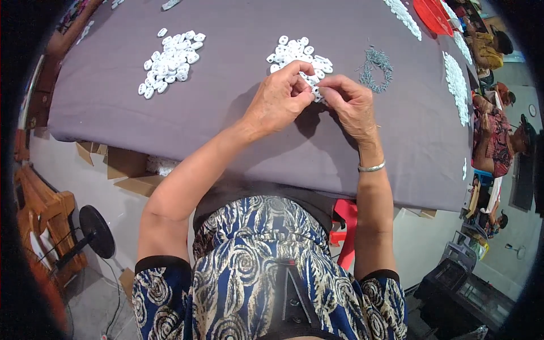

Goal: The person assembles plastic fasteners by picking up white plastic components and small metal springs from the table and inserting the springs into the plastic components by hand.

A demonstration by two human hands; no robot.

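Note:
Above the cloth in front of me, my left hand (279, 101) and my right hand (350, 105) meet with fingertips pinched. Between them is a small white plastic piece (317, 96) with dark holes, partly covered by the fingers. Whether my right fingertips also hold something tiny cannot be made out. Just beyond the hands lies a heap of similar white oval pieces (293, 52). A loose ring-shaped scatter of small grey screw-like parts (375, 71) lies to the right of that heap.
A larger heap of white oval pieces (171, 63) sits at the left of the grey cloth-covered table (226, 34). More small white parts (456, 85) line the right edge, near a red tray (433, 17). Other people sit at far right. A black fan (97, 232) stands lower left.

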